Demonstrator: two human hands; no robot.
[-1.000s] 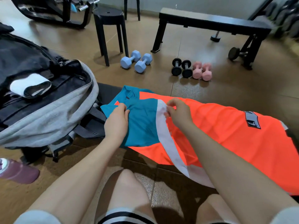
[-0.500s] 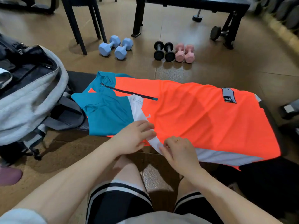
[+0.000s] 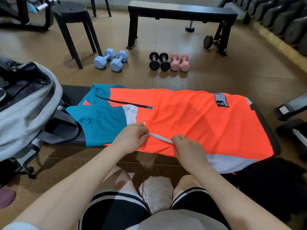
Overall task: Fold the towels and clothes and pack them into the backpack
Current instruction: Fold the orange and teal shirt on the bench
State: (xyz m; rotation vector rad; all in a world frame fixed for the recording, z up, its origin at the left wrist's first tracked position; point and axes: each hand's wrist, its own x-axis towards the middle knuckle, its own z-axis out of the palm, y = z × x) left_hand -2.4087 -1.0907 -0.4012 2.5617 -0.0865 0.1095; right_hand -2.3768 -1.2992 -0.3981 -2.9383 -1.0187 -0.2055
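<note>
Shirt [image 3: 191, 123] spread flat on worktop [image 3: 269, 130], backpack [image 3: 25, 113] gaping at left. Left hand [image 3: 131, 138] and right hand [image 3: 189, 146] each pinching near white edge. Risk: slick cloth sliding from either grip, fold skewing or slipping floorward.

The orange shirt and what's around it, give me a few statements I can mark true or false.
1. Both hands, left hand and right hand, pinch the orange shirt at its near edge. True.
2. The shirt is already inside the backpack. False: it lies spread on the black bench.
3. The backpack sits left of the shirt. True.
4. The pink dumbbells lie on the shirt. False: they stand on the floor beyond it.
</note>
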